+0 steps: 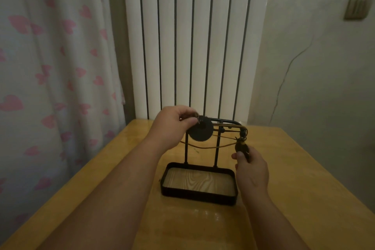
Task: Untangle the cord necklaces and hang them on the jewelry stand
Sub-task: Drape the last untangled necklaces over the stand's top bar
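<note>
Cord necklaces (pixel 227 126) are stretching across the top bar of the jewelry stand (pixel 198 196) on the table (pixel 304 168). The left hand (pixel 172 126) is pinching the top of a dark disc pendant (pixel 199 133), and the right hand (pixel 251 168) is gripping an oval pendant (pixel 241 148).

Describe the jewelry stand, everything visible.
The stand looks like black metal: a shallow rectangular tray with a wood-grain floor, two thin posts rising from its back edge, and a top bar curving down at the right end. It stands upright on the table. Tan cords drape over the bar's right end. The left hand holds a dark disc in front of its top left corner; the right hand holds a dark pendant beside it.
</note>
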